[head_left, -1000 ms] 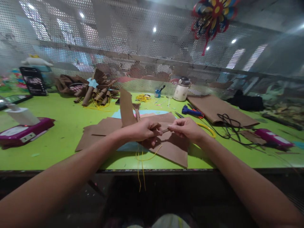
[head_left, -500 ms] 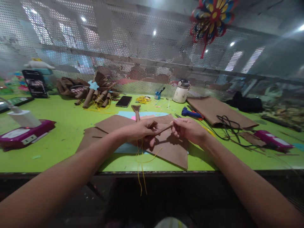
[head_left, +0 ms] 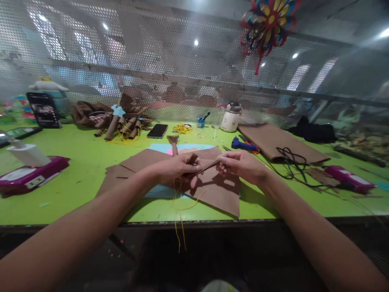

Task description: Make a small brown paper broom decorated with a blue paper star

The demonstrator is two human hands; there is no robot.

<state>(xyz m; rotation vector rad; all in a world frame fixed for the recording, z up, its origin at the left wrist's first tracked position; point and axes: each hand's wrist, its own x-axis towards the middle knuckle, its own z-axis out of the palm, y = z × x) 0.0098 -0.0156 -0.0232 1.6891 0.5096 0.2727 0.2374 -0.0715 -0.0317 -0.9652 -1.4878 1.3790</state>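
Note:
Between my two hands runs a narrow piece of folded brown paper (head_left: pixel 209 165). My left hand (head_left: pixel 179 166) is closed around its left part, thumb on top. The fingertips of my right hand (head_left: pixel 238 163) pinch its right end. Yellow string (head_left: pixel 181 207) dangles beneath my left hand, over the table's front edge. Below both hands lie brown paper sheets (head_left: pixel 220 194) on light blue paper (head_left: pixel 161 191). Just beyond my left hand, a rolled brown paper piece with a fringed, fanned end (head_left: pixel 173 141) sticks up; its lower part is hidden.
On the green table (head_left: pixel 79 202) sit a purple power strip (head_left: pixel 54 166) at left and another purple one (head_left: pixel 349 178) at right with a black cable. Farther back are brown paper rolls (head_left: pixel 114 125), a phone (head_left: pixel 157 131), a white bottle (head_left: pixel 231 117), a blue-handled tool (head_left: pixel 243 144) and folded brown paper (head_left: pixel 282 142).
The brown paper strip between my hands looks slightly wider and more tilted. Both hands keep their grip in nearly the same place. The view has shifted slightly.

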